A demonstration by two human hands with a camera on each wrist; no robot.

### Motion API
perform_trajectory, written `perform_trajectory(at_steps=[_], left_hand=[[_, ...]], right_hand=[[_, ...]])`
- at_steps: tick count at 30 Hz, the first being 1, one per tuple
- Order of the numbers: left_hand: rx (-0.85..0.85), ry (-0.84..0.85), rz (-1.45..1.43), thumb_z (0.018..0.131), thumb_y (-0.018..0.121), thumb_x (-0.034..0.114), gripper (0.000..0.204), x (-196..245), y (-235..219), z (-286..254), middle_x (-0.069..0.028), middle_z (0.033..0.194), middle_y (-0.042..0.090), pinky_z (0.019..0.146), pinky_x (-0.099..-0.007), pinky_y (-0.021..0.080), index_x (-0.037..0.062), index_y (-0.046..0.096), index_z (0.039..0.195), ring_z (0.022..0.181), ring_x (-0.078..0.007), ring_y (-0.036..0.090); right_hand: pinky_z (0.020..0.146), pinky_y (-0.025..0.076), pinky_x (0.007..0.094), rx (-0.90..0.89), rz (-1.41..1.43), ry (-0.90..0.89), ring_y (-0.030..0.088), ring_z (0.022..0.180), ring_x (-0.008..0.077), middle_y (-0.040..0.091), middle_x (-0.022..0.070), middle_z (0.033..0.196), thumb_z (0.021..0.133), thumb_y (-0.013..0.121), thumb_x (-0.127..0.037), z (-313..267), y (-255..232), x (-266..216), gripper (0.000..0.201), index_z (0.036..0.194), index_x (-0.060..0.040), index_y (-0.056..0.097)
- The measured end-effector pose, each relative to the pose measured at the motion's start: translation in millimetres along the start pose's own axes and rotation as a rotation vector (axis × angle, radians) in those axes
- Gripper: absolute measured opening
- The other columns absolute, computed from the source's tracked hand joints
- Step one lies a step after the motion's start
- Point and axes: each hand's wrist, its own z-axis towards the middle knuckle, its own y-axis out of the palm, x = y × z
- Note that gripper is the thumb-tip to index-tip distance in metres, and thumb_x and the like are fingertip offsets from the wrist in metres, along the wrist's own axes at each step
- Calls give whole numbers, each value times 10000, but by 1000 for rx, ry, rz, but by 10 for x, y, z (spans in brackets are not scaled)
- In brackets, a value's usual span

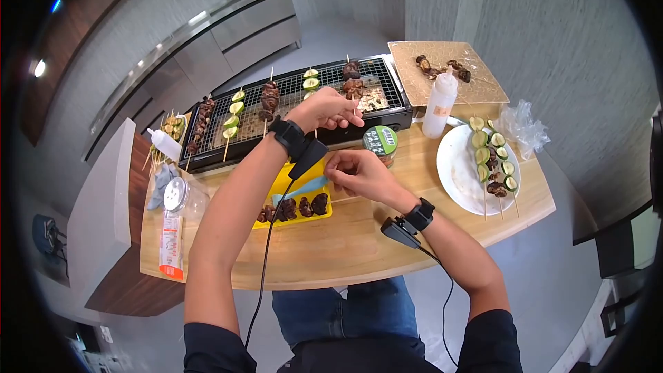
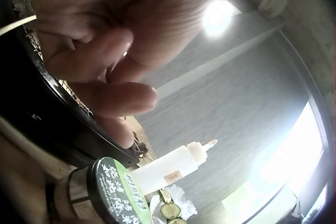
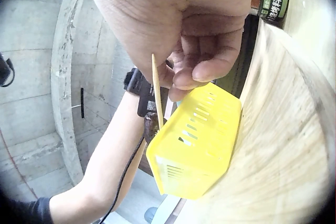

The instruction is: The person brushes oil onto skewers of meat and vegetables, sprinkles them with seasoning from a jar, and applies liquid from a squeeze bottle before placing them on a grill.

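Observation:
My left hand (image 1: 326, 109) is at the front edge of the black grill (image 1: 304, 131), pinching the stick end of the rightmost meat skewer (image 1: 353, 86). In the left wrist view, a pale stick tip shows between the thumb and curled fingers. Lower down, my right hand (image 1: 362, 174) grips the handle end of a light blue basting brush (image 1: 304, 190). The brush slants across a yellow basket (image 3: 197, 140) holding dark meat skewers (image 1: 304, 207); the right wrist view mostly hides the brush behind fingers and basket. A green-lidded seasoning jar (image 1: 381, 139) stands between the hands.
More meat and zucchini skewers (image 1: 231, 122) lie across the grill. A white squeeze bottle (image 1: 440, 105), a plate (image 1: 452, 183) of zucchini skewers and a patterned board (image 1: 476, 86) are at right. Another squeeze bottle (image 1: 166, 144), a shaker jar (image 1: 185, 197) and an orange-white packet (image 1: 170, 245) stand at left.

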Motion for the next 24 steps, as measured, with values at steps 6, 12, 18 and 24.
perform_trajectory(at_steps=[6, 12, 18, 24], left_hand=[[-3, 4, 38, 938, 564, 248, 290, 6, -30, -107, -101, 819, 708, 394, -156, 363, -31, 643, 945, 502, -37, 528], [8, 6, 67, 951, 559, 288, 320, -62, -244, -397, -46, 731, 660, 381, -143, 348, -19, 647, 971, 493, -30, 526], [49, 99, 257, 967, 534, 254, 311, -273, -525, -1141, -8, 622, 605, 371, -151, 331, -14, 647, 856, 448, -24, 498], [69, -2, 280, 967, 534, 240, 305, -741, -939, -1940, -6, 616, 607, 397, -175, 353, 16, 637, 788, 450, -27, 504]], right_hand=[[457, 386, 176, 10, -8, 27, 509, 513, 21, 611, -8, 665, 931, 588, -145, -30, 9, -68, 124, 926, -22, 604], [459, 401, 175, 13, -16, 36, 513, 501, 25, 609, -8, 657, 936, 591, -162, -29, 9, -76, 140, 933, -24, 611], [445, 417, 188, 25, -3, 41, 533, 489, 33, 633, 13, 652, 923, 593, -150, -25, 18, -70, 149, 927, -3, 619], [455, 415, 173, 52, -56, 34, 529, 502, 24, 624, 7, 652, 936, 583, -135, -35, 53, -98, 134, 958, -6, 613]])
